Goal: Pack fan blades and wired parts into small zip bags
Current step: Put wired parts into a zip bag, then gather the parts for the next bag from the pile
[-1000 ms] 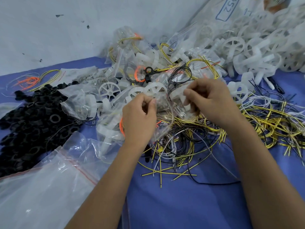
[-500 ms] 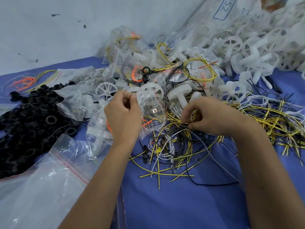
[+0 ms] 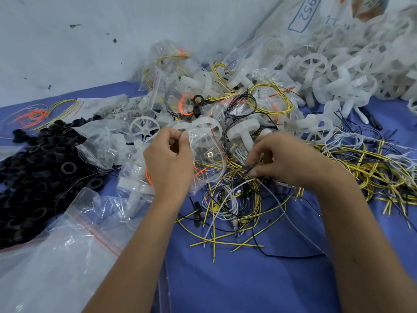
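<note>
Now left fingers (image 3: 180,137) pinching zip bag (image 3: 208,154), right fingers (image 3: 256,171) pinching wires (image 3: 246,171)

- A pale grey-white wall (image 3: 94,41) fills the upper left of the frame, running from the left edge toward the top centre.
- The wall carries small dark marks and chips (image 3: 114,40), scattered across its upper and middle left parts.
- The wall meets the work surface along a slanting line that rises from the left edge toward the centre.
- A blue cloth-like table covering (image 3: 237,285) spreads over the lower half of the frame and up the left side to the wall.
- Light is even and soft, with only faint shadows on the blue surface.
</note>
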A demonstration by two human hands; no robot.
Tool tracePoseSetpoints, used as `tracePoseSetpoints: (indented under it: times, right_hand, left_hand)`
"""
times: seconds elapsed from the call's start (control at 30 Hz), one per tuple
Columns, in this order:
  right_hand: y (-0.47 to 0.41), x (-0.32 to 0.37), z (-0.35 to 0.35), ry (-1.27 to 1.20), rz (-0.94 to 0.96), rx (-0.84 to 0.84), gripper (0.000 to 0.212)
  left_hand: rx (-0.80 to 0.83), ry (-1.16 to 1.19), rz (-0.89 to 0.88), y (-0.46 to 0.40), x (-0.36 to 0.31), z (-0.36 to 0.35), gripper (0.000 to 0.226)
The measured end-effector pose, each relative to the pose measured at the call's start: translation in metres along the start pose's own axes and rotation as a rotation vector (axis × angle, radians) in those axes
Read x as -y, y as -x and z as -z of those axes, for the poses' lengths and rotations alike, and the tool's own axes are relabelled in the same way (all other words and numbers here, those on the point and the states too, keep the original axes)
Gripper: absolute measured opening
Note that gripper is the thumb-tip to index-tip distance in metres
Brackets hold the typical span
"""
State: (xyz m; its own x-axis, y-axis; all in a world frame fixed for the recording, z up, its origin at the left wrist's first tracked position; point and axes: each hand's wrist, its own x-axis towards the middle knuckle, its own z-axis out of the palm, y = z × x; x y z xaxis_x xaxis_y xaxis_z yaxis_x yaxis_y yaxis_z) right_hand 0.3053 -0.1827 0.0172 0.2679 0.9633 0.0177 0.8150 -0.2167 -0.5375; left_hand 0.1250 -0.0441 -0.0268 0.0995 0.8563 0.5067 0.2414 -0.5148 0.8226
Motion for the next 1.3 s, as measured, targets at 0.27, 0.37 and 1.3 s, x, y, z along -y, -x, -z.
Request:
tracePoseSetpoints:
  times: [0.27, 0.37, 1.3]
  right_hand:
    - [-0.002, -0.002, 0.006, -0.515, 0.176, -0.611, 0.014]
    - [-0.002, -0.001, 0.007, -0.779, 0.186, -0.756, 0.013]
    - [-0.009, 0.034, -0.029, -0.32, 0.189, -0.437, 0.01]
  left_hand:
    - [0.029, -0.032, 0.008, 0.003, -0.005, -0.002, 0.025]
    - [0.034, -0.017, -0.001, 0.003, -0.007, -0.002, 0.029]
    - [0.077, -0.023, -0.417, 0.031, -0.046, -0.018, 0.013]
